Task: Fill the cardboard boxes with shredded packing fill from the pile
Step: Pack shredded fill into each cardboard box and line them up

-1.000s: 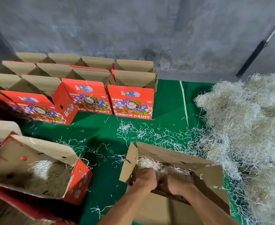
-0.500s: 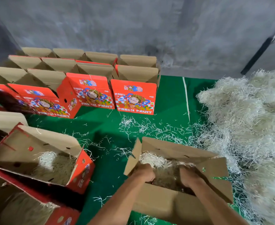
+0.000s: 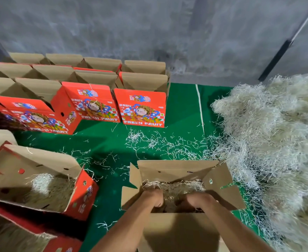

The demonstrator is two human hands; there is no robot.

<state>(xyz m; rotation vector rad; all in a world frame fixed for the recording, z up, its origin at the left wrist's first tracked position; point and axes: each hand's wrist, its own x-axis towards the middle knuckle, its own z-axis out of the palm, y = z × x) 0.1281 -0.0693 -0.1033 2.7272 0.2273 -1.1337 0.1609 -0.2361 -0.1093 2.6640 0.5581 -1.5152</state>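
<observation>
An open brown cardboard box (image 3: 175, 170) stands on the green floor right in front of me, flaps up, with shredded fill (image 3: 175, 190) inside it. Both my hands are down in this box. My left hand (image 3: 152, 197) is curled like a fist into the fill at the box's left side. At the right side my right hand (image 3: 197, 200) bends down into the fill, its fingertips buried. The big pale pile of shredded fill (image 3: 277, 142) rises just right of the box.
A red fruit box (image 3: 40, 180) holding fill lies tilted at the left, with another (image 3: 13, 237) below it. Rows of open red "FRESH FRUIT" boxes (image 3: 142, 108) stand at the back left against a grey wall. Loose shreds litter the green floor (image 3: 182, 110).
Both hands have stayed in the box, working the fill lower. The box now sits squarer to me and its right flap stands more upright.
</observation>
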